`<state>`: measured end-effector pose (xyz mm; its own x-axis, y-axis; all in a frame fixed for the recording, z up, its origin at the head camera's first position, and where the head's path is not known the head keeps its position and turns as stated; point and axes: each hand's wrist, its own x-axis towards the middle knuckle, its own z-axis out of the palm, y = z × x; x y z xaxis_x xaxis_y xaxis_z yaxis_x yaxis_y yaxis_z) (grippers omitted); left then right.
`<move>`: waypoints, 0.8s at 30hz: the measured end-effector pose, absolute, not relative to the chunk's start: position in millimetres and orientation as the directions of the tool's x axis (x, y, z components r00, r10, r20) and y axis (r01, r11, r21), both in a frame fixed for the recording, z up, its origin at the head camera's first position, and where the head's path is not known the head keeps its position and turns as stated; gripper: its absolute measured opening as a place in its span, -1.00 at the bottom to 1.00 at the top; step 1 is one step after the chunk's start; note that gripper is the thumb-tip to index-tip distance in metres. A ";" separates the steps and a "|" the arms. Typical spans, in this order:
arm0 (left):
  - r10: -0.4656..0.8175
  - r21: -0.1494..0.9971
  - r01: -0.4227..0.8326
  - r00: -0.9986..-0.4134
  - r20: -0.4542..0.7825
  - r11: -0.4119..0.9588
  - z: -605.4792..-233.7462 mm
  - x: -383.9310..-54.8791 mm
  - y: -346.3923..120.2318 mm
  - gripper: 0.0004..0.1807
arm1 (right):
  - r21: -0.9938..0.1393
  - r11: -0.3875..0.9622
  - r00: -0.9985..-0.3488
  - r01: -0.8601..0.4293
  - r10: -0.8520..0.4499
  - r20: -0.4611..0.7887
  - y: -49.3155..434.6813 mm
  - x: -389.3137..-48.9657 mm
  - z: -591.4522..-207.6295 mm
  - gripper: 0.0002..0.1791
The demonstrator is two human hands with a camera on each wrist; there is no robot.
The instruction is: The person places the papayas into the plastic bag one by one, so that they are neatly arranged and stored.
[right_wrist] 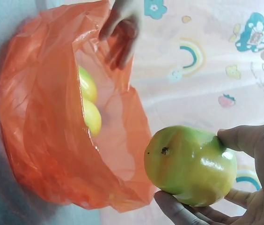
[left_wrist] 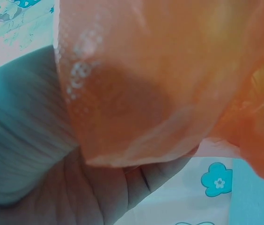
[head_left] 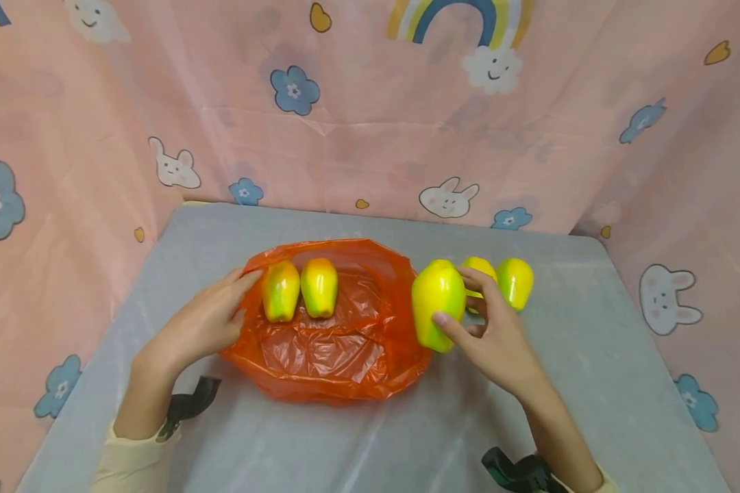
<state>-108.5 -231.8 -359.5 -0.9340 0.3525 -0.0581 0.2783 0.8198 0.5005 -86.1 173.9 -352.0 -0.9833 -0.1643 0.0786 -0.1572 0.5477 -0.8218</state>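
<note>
An orange-red plastic bag (head_left: pixel 327 387) lies with its mouth wide, and two yellow-green papayas (head_left: pixel 319 287) rest inside on its left. My left hand (head_left: pixel 191 329) grips the bag's left rim; in the left wrist view the film hides part of the fingers. With thumb and fingers my right hand (head_left: pixel 499 342) holds a larger-looking papaya (head_left: pixel 438 305) at the bag's right rim, above the table. The right wrist view shows this held papaya (right_wrist: pixel 188 168) end-on, beside the bag's mouth. Two more papayas (head_left: pixel 516 282) sit just behind the right hand, one partly hidden by its fingers.
A grey-covered table (head_left: pixel 358 452) bears everything. Around its back and sides hangs a pink cloth (head_left: pixel 358 150) printed with rabbits, flowers and rainbows. Dark straps (head_left: pixel 521 472) are worn on both wrists.
</note>
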 end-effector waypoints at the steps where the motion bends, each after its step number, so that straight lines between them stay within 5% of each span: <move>1: 0.353 0.502 0.279 -0.934 -0.057 0.819 -359.5 -108.8 -231.3 -0.24 | -0.820 0.552 -0.984 -0.154 -0.165 0.073 172.8 -86.9 -351.8 -0.20; 24: 0.370 0.507 0.292 -0.927 -0.058 0.811 -360.4 -109.2 -232.3 -0.21 | -0.809 0.556 -0.945 -0.191 -0.327 -0.001 128.4 -123.1 -350.6 -0.15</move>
